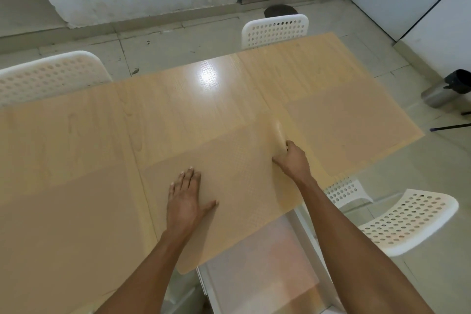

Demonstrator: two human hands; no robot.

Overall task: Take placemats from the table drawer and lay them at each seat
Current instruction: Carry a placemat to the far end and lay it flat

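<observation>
**Placemat pinned flat by one hand, its far edge curled up in the other**

The right hand [290, 158] has its fingers curled round the right edge of a tan placemat [237, 178], lifting that edge into a small roll; the fingertips are tucked under the fold and cannot be seen. The left hand [187, 196] lies flat on the same placemat, fingers straight and slightly spread, pressing it against the table [178, 109]. The mat's near corner overhangs the table edge above an open white drawer [257, 262], whose contents show only as a pale, blurred sheet; whether more mats lie inside is hard to tell.

3 other placemats blend closely with the wood: one at the far right corner [300, 69], one on the right side [349, 130] just beyond the held mat, and a large one at the left [63, 186], cut off by the frame's left and bottom edges.

3 white perforated chairs stand around the table: one at the far side [275, 30], one at the left [51, 74] partly cut off, one at the near right [407, 222]. A metal bin [446, 92] sits on the floor at the right, partly out of frame.
</observation>
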